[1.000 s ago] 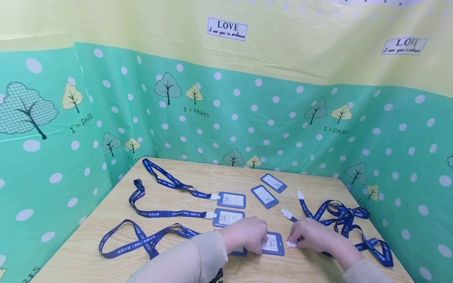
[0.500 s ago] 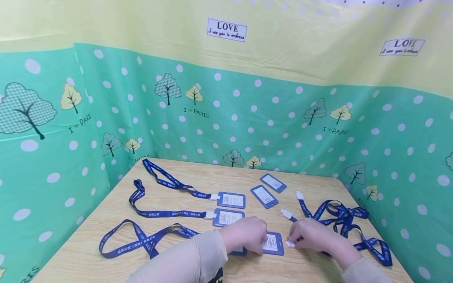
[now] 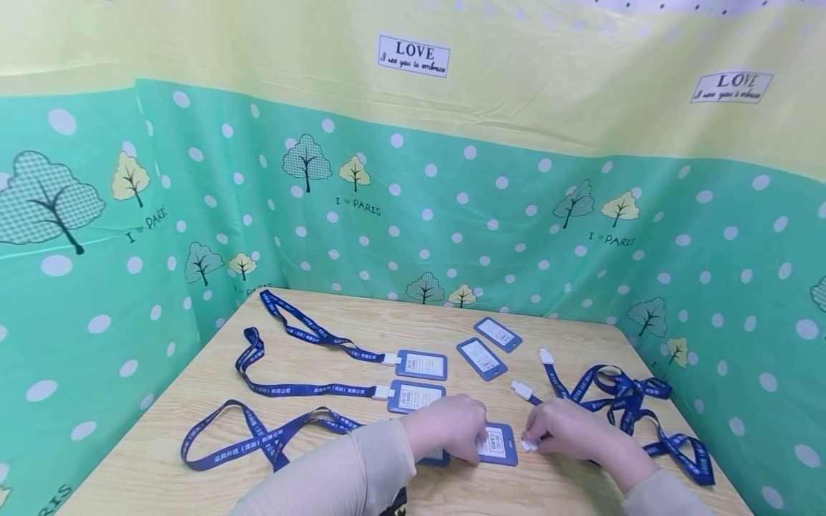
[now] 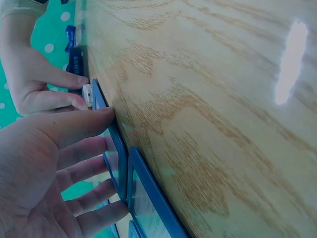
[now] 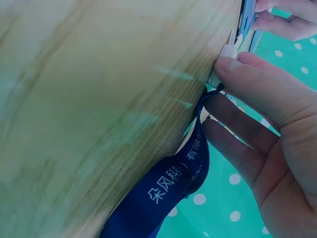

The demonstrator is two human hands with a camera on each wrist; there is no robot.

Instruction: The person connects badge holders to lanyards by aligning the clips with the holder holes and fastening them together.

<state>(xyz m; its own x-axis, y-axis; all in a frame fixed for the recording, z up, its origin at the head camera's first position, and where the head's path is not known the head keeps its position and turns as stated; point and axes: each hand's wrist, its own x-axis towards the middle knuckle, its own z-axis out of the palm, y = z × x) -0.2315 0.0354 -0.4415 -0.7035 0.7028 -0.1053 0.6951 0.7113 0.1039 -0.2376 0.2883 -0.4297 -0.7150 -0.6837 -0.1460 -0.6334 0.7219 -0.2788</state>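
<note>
My left hand [image 3: 452, 430] holds a blue ID card holder [image 3: 498, 446] flat on the table, thumb at one edge and fingers at the other in the left wrist view. The holder's slotted end points toward my right hand [image 3: 568, 430]. Between thumb and forefinger, that hand pinches a white clip [image 5: 229, 51] at the end of a navy lanyard [image 5: 168, 183]. In the head view the clip sits just right of the slot, with a small gap. Another card holder [image 3: 440, 457], beside the held one, is partly hidden by my left hand.
Two lanyards with card holders attached [image 3: 421, 365] [image 3: 416, 396] lie at left, and a third strap [image 3: 239, 451] runs under my left forearm. Two loose card holders [image 3: 482, 358] [image 3: 498, 335] lie farther back. More lanyards [image 3: 619, 390] with white clips [image 3: 521, 390] are bunched at right.
</note>
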